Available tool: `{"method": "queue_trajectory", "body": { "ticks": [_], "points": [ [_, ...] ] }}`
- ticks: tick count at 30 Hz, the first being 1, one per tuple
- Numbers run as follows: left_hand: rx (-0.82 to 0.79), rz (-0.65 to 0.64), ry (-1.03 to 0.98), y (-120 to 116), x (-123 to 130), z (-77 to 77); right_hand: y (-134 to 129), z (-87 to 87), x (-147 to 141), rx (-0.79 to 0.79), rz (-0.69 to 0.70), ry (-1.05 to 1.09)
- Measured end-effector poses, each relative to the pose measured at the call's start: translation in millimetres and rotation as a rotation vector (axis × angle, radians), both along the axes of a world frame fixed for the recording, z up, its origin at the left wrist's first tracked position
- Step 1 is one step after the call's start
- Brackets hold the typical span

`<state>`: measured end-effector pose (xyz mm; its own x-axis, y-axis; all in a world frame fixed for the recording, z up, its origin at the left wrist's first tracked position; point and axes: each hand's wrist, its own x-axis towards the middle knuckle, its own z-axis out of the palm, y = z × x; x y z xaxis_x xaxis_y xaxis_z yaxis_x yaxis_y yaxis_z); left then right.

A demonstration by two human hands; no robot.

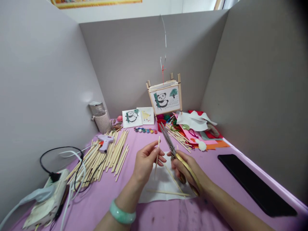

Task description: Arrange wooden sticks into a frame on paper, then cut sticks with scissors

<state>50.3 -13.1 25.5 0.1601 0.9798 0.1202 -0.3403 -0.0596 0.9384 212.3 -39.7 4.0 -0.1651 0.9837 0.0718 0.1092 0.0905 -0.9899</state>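
Observation:
Between the thumb and fingers of my left hand (148,158) is a thin wooden stick (158,153), held nearly upright. My right hand (186,165) grips a pair of scissors (173,147) with gold-coloured handles, its blades pointing up and away from me, just right of the stick. The blades look nearly closed and stand apart from the stick. Below both hands lies a white sheet (157,183), with a few loose wooden sticks (168,192) on it. My fingers partly hide the sheet and the scissors' lower handle.
Left, a purple glue gun (105,142) rests on a pile of sticks (96,163), near a corded power strip (47,199). Behind stand a panda lantern (166,99), paint pots (145,130) and a bottle (99,117). Right are coloured sheets (211,134) and a black slab (255,183).

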Motion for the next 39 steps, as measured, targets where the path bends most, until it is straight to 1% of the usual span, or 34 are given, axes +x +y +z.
{"method": "queue_trajectory", "body": {
  "ticks": [5,7,11,17,25,33,39],
  "points": [
    [0.061,0.043,0.022,-2,4,0.2,0,-5.7,0,0.113,0.059,-0.04],
    [0.064,0.058,0.02,-2,4,-0.3,1,-8.7,0,0.126,0.079,-0.038],
    [0.074,0.083,0.021,-3,6,-1.0,2,-10.9,0,0.139,0.062,-0.067],
    [0.082,0.102,0.027,-4,8,-1.3,-1,-3.0,-2,0.174,0.07,-0.121],
    [0.123,0.193,0.045,-7,11,-1.2,-3,6.3,-6,0.207,0.095,-0.11],
    [0.178,0.227,0.096,-8,13,-4.7,-3,7.0,-7,0.221,0.086,-0.112],
    [0.194,0.258,0.136,-9,15,-7.4,-2,7.7,-8,0.223,0.119,-0.094]
  ]
}}
